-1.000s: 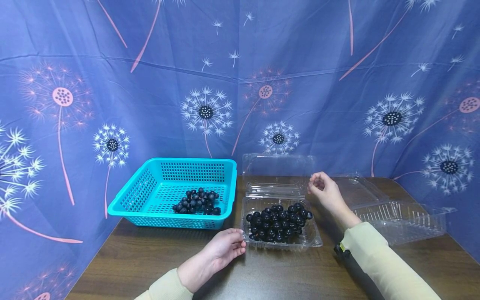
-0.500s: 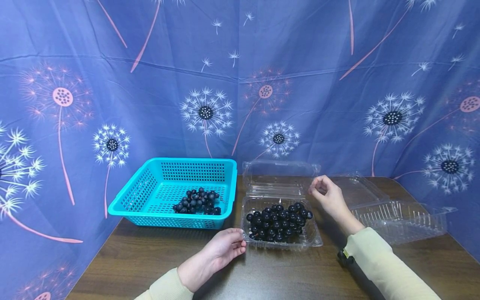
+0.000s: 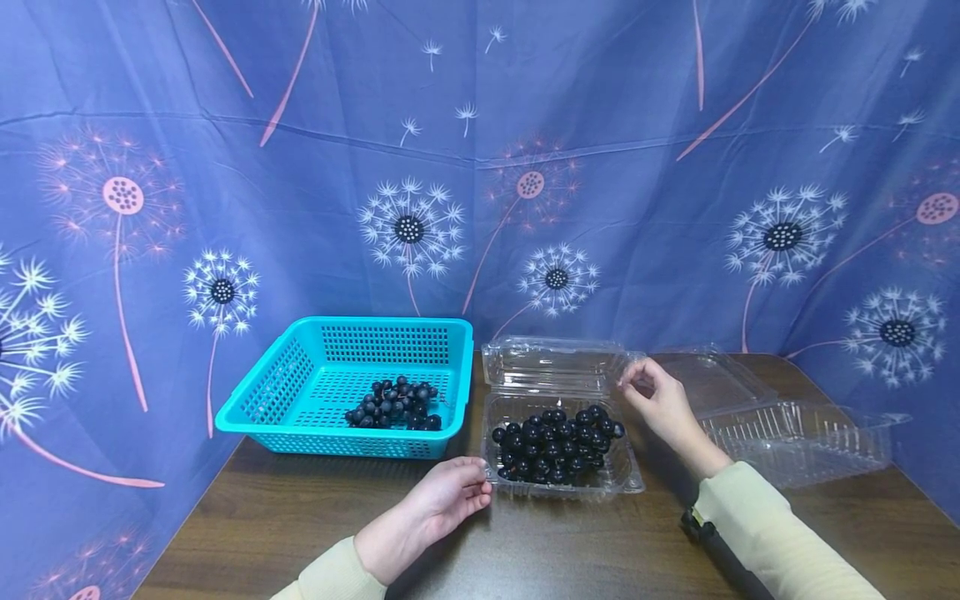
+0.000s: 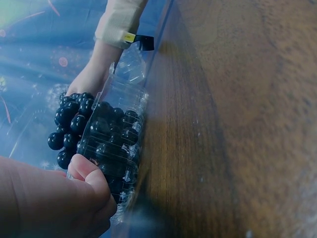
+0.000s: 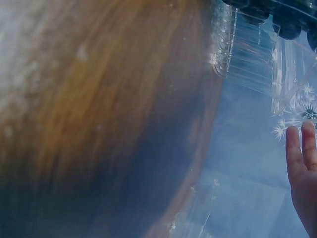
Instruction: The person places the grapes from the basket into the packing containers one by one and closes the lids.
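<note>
Fingers (image 3: 634, 377) of the right hand (image 3: 660, 404) pinch the clamshell lid (image 3: 551, 365); left hand (image 3: 442, 498) grips the grape box (image 3: 633, 479), its curled fingers (image 4: 89, 171) clearest in the left wrist view.

Left hand (image 3: 442, 498): my forearm reaches in from below, sleeve to the wrist, palm turned inward, fingers loosely curled with the tips pressed forward. Right hand (image 3: 660, 402): my arm stretches farther out, wrist raised, thumb and fingers drawn together in a pinch at the fingertips.
</note>
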`<state>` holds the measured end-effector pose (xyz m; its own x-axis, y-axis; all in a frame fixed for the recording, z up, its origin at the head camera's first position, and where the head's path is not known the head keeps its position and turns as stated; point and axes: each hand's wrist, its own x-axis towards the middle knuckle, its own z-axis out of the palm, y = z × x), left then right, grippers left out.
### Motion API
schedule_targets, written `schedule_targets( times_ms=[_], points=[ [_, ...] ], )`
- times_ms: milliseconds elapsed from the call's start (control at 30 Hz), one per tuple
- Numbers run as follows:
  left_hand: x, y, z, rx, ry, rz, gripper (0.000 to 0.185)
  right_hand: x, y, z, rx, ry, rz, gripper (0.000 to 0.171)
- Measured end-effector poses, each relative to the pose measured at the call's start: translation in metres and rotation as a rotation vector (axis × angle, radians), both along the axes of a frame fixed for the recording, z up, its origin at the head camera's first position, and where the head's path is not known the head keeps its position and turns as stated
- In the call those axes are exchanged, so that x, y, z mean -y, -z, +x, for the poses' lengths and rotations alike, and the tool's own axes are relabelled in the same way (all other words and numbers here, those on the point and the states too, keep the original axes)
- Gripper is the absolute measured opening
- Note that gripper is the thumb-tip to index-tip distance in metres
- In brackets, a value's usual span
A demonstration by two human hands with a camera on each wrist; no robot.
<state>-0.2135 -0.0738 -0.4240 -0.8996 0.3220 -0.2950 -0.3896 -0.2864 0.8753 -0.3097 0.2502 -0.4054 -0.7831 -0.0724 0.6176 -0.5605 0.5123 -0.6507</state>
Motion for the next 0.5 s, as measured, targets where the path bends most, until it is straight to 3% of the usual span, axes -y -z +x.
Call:
schedule_targets(
  times_ms=[133,500],
  points=[
    [0.0,0.0,0.0,-0.003,0.004,-0.002,0.019,0.002,-0.001,0.005,-0.031,0.01,0.033,0.018],
    [0.001,0.0,-0.001,0.007,0.004,-0.004,0.02,-0.011,0.014,-0.001,-0.067,0.008,0.106,0.021]
  ],
)
